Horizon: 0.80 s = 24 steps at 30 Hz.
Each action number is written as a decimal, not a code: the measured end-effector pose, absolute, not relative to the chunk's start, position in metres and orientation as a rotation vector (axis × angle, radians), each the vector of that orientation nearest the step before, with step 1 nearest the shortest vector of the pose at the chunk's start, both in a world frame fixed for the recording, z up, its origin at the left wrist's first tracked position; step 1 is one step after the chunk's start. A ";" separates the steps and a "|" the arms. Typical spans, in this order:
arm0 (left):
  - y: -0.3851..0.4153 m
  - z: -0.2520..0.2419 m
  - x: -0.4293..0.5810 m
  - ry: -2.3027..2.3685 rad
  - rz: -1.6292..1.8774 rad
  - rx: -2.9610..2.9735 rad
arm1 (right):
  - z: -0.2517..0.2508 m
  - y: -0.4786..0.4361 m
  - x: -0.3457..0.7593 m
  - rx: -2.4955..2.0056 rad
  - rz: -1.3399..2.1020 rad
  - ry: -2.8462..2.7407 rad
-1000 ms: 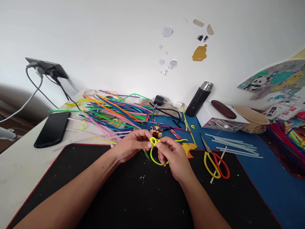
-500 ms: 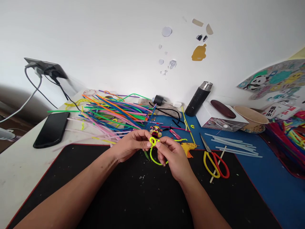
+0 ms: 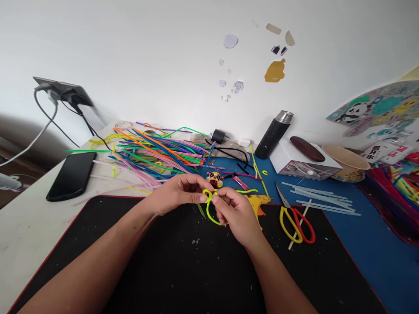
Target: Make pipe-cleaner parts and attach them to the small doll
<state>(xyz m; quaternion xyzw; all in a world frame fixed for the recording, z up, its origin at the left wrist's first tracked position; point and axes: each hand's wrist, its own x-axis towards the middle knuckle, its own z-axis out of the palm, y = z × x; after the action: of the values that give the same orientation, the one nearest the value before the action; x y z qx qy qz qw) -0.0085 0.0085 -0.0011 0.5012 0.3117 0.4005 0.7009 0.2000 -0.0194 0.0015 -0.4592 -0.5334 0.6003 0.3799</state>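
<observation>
1. Our left hand (image 3: 178,194) and right hand (image 3: 238,216) pinch a fuzzy, yellow-green pipe cleaner (image 3: 211,219), fingertips nearly meeting over the black, red-edged mat (image 3: 183,270).
2. Its small loop (image 3: 204,192) has just tilted slightly; we judge the bend is still being shaped.
3. Beyond sits a little multicoloured figurine (image 3: 214,176).

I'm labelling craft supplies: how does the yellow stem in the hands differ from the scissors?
The yellow stem shows only bright yellow; the scissors have grey blades, one yellow handle and one red. The left hand and right hand pinch the stem; the scissors lie unheld, handles on the black mat. The stem is bent into a small loop above a larger curve; the scissors have pointed blades. Both show yellow and rounded loops.
</observation>
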 end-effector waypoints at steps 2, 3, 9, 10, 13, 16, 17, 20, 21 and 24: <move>0.008 0.000 -0.007 0.675 0.866 1.147 | 0.002 -0.020 0.200 -1.169 1.535 -1.372; 0.008 0.000 -0.007 0.676 0.856 1.157 | 0.002 -0.020 0.200 -1.168 1.536 -1.377; 0.007 -0.003 -0.005 0.683 0.856 1.140 | 0.005 -0.020 0.199 -1.169 1.551 -1.373; 0.007 -0.004 -0.004 0.684 0.859 1.131 | 0.005 -0.020 0.200 -1.165 1.554 -1.370; 0.006 -0.004 -0.003 0.689 0.870 1.104 | 0.003 -0.019 0.200 -1.148 1.563 -1.356; 0.006 -0.003 -0.002 0.682 0.875 1.088 | 0.001 -0.019 0.201 -1.145 1.564 -1.347; 0.006 -0.003 -0.002 0.678 0.878 1.086 | 0.001 -0.019 0.201 -1.147 1.564 -1.345; 0.005 -0.003 -0.001 0.668 0.882 1.085 | 0.001 -0.020 0.201 -1.152 1.562 -1.336; 0.005 -0.003 0.000 0.668 0.881 1.086 | 0.002 -0.020 0.201 -1.153 1.562 -1.334; 0.005 -0.004 0.001 0.675 0.875 1.086 | 0.002 -0.019 0.201 -1.153 1.551 -1.339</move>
<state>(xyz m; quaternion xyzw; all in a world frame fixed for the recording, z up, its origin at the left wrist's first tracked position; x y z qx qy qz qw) 0.0010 0.0049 -0.0043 0.4902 0.3049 0.3951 0.7146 0.2012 -0.0189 0.0018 -0.4525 -0.5257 0.6087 0.3852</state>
